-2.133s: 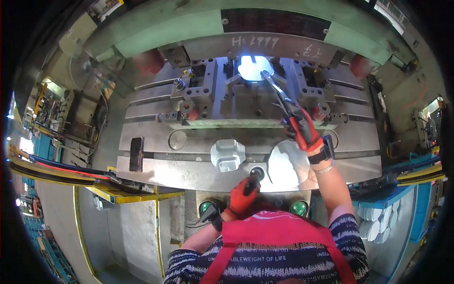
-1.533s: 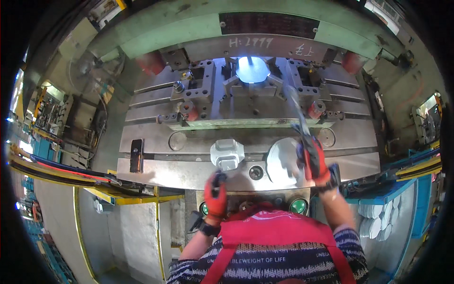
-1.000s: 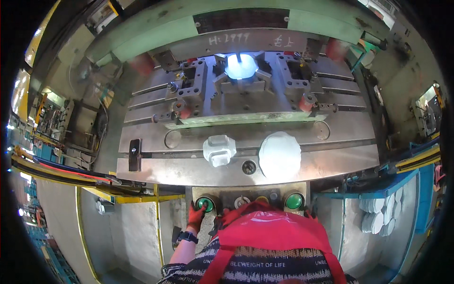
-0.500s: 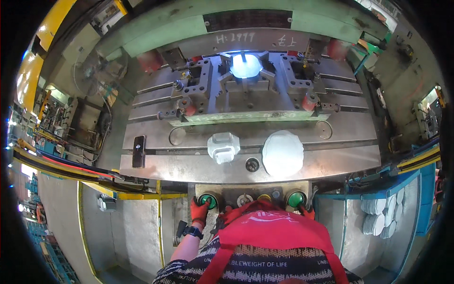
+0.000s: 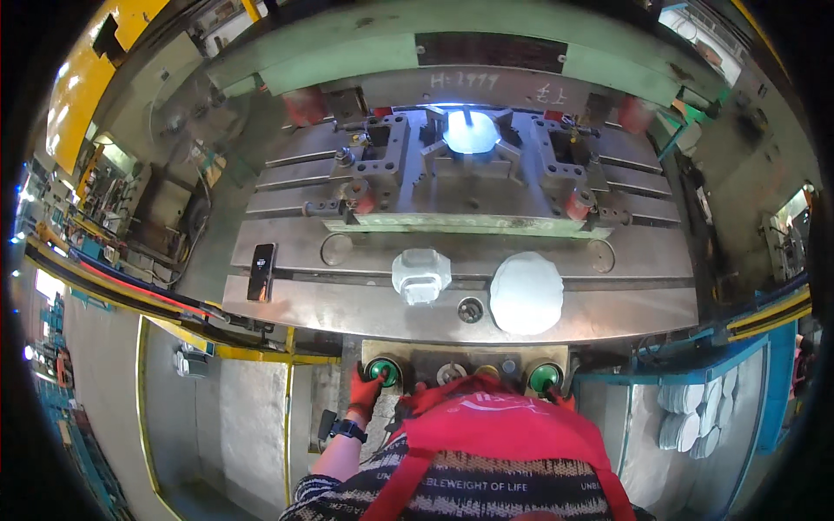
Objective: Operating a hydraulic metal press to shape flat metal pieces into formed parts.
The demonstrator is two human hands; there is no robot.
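Note:
My left hand (image 5: 365, 391), in a red glove, is at the left green push button (image 5: 383, 373). Its thumb rests on the button, with the other fingers apart at the housing's side. Beside the right green push button (image 5: 546, 377) is my right hand (image 5: 563, 400), also red-gloved; the red apron hides most of it, and its finger positions are unclear. On the press bed ahead lie a formed pale metal piece (image 5: 421, 276) with a raised middle and a flat, roundish stack of pale blanks (image 5: 526, 293). A brightly lit pale piece (image 5: 470, 133) sits in the die (image 5: 473, 184).
The green press beam (image 5: 486, 48) spans above the die. A phone (image 5: 261, 272) lies on the bed's left. Stacked pale discs (image 5: 680, 427) are in the blue-edged bin (image 5: 665, 379) at right. A yellow-edged bin (image 5: 252, 417) stands at left, with a fan (image 5: 187, 122) beyond.
The whole view has shifted slightly, so the press appears farther right and lower. Both hands remain at the green buttons, and the pieces on the bed keep their places.

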